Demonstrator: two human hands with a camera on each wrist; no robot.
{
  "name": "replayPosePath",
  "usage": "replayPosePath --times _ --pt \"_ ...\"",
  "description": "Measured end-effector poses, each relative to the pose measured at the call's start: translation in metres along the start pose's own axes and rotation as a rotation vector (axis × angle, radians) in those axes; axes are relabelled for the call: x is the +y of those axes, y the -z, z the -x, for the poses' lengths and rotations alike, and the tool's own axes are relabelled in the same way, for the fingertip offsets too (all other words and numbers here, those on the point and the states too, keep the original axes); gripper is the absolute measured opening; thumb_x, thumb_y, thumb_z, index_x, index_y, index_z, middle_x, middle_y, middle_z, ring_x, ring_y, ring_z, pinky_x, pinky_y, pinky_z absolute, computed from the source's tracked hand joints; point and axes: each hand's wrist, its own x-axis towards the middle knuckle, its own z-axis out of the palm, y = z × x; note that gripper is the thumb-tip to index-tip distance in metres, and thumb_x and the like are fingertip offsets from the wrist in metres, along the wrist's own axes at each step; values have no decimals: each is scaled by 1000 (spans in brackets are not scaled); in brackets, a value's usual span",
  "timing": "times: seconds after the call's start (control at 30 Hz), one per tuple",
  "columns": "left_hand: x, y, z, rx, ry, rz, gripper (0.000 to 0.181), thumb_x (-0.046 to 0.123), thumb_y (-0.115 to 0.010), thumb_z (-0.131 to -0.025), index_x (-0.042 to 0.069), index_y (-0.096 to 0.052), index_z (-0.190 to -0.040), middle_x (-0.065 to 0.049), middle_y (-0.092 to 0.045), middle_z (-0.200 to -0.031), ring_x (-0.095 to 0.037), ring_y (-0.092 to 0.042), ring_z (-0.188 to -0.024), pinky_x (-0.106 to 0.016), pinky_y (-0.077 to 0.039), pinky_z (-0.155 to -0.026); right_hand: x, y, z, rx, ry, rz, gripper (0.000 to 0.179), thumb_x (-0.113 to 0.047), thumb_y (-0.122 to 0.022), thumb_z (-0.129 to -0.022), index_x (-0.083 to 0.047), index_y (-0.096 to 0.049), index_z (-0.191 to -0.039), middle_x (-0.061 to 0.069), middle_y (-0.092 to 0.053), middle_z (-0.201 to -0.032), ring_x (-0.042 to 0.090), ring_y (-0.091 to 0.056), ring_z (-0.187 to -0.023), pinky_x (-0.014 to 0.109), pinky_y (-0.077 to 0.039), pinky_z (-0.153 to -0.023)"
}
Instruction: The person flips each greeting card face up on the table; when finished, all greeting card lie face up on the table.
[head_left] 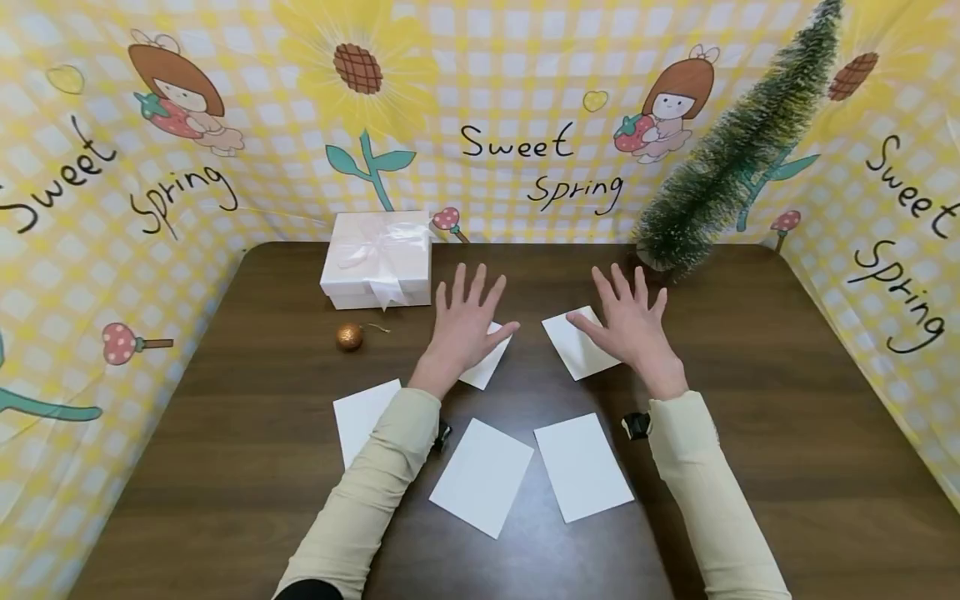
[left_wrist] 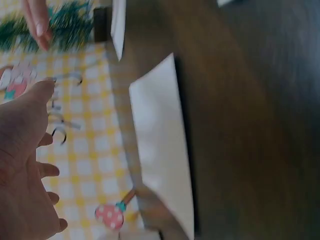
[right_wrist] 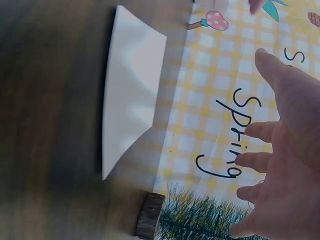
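Note:
Both hands hover over the back half of the table with fingers spread and nothing in them. My left hand [head_left: 467,329] is above a white card [head_left: 487,367] that it partly covers in the head view; the left wrist view shows this card [left_wrist: 160,140] lying apart from the palm. Over a second white card [head_left: 573,346], my right hand [head_left: 632,329] overlaps its right side; that card [right_wrist: 132,90] lies flat below the hand in the right wrist view. Nearer the front lie more white cards, one [head_left: 483,477] in the middle, another [head_left: 583,467] to its right, and one [head_left: 363,417] partly under the left sleeve.
A white gift box [head_left: 377,258] with a ribbon stands at the back left, a copper-coloured bauble [head_left: 349,337] in front of it. At the back right a small artificial Christmas tree [head_left: 738,150] leans to the right. A yellow checked cloth [head_left: 517,75] borders the table [head_left: 765,467].

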Motion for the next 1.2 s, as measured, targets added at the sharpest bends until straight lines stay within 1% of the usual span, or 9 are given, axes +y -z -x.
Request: replayPosePath --times 0.1,0.27,0.47,0.53,0.7,0.8,0.93,1.1,1.2 --pt "13 -8 -3 -41 -55 -11 68 54 -42 -100 21 -23 -156 -11 -12 -163 -38 2 -149 -60 -10 -115 2 -3 5 -33 8 17 86 -55 -54 -94 -11 -15 -157 22 -9 -161 46 7 -146 74 4 -106" --pt "31 -19 -9 -96 -147 -65 55 39 -41 -103 18 -33 -153 -6 -20 -162 -36 -4 -149 -58 -14 -115 6 -9 14 -77 25 39 89 -54 -58 -92 -10 -15 -157 20 -11 -161 44 4 -147 73 3 -107" --pt "47 -24 -16 -188 -214 -126 52 29 -42 -103 16 -32 -153 -1 -22 -161 -33 -5 -150 -55 -14 -116 13 -13 22 -74 79 85 92 -50 -67 -88 -6 -22 -155 21 -20 -159 45 -6 -146 74 -4 -106" --pt "50 -24 -18 -220 -224 -132 53 27 -42 -103 15 -31 -153 0 -22 -162 -33 -4 -150 -54 -13 -116 15 -14 24 -75 95 93 92 -48 -69 -86 -5 -23 -154 22 -22 -158 45 -9 -146 74 -6 -106" --pt "56 -25 -19 -264 -235 -130 53 24 -44 -101 15 -33 -152 1 -26 -160 -31 -8 -150 -53 -15 -116 20 -16 28 -87 127 101 94 -46 -73 -83 -4 -25 -153 22 -25 -157 46 -13 -145 74 -10 -106" --pt "57 -25 -19 -301 -232 -122 52 23 -45 -101 15 -36 -151 0 -30 -158 -32 -12 -149 -52 -16 -116 22 -18 29 -101 143 99 96 -46 -75 -82 -4 -26 -153 22 -26 -157 45 -14 -145 73 -11 -106" --pt "59 -23 -19 -345 -218 -94 53 22 -47 -100 14 -37 -151 -1 -30 -158 -33 -14 -149 -52 -17 -115 24 -20 30 -110 174 101 97 -45 -77 -80 -3 -27 -152 22 -28 -156 44 -15 -145 73 -13 -106" --pt "60 -22 -21 -371 -200 -72 54 22 -47 -100 15 -34 -152 0 -27 -160 -32 -12 -149 -51 -18 -115 26 -21 28 -101 243 127 93 -38 -80 -79 -2 -32 -150 22 -33 -153 43 -20 -144 71 -17 -106" --pt "60 -24 -21 -371 -200 -64 54 21 -47 -100 15 -35 -152 0 -27 -160 -32 -13 -149 -51 -19 -115 27 -23 26 -103 284 157 86 -33 -80 -79 -3 -38 -148 20 -39 -151 41 -25 -143 69 -21 -107"
